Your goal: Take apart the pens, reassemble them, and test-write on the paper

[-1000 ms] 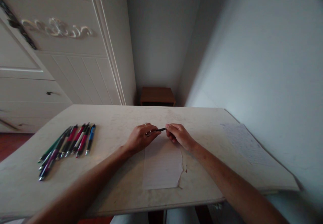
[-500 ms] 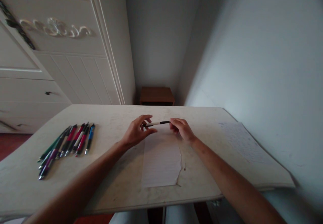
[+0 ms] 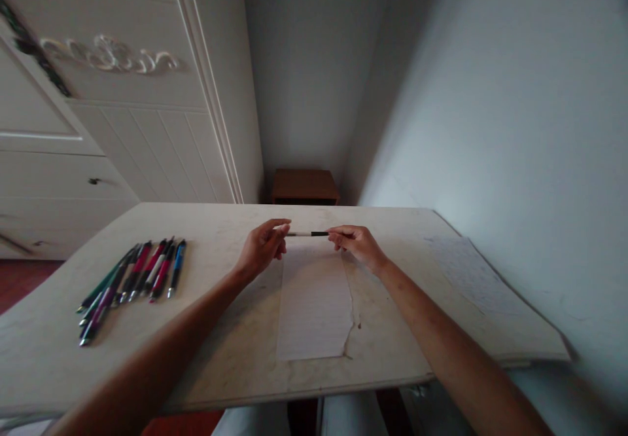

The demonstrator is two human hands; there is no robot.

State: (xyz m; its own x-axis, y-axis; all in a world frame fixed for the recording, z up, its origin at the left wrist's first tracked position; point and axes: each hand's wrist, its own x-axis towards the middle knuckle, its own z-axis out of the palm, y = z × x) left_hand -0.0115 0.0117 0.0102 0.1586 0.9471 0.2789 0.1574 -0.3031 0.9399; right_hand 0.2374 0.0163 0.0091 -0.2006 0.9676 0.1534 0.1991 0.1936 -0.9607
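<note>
A slim pen, white in the middle with a black section to the right, is stretched level between my two hands. My left hand pinches its left end, which the fingers cover. The thumb and fingertips of my right hand are closed on the black end. Below both hands a lined sheet of paper with a torn right edge lies on the white table. No writing can be made out on it.
Several pens in red, black, purple, green and blue lie bunched on the table's left. A handwritten sheet rests at the right by the wall. Beyond the table stand a brown wooden stand and a white cabinet.
My left fingers, spread around the pen's end before, have closed on it. The pen has risen slightly and turned more level. My right hand keeps its grip.
</note>
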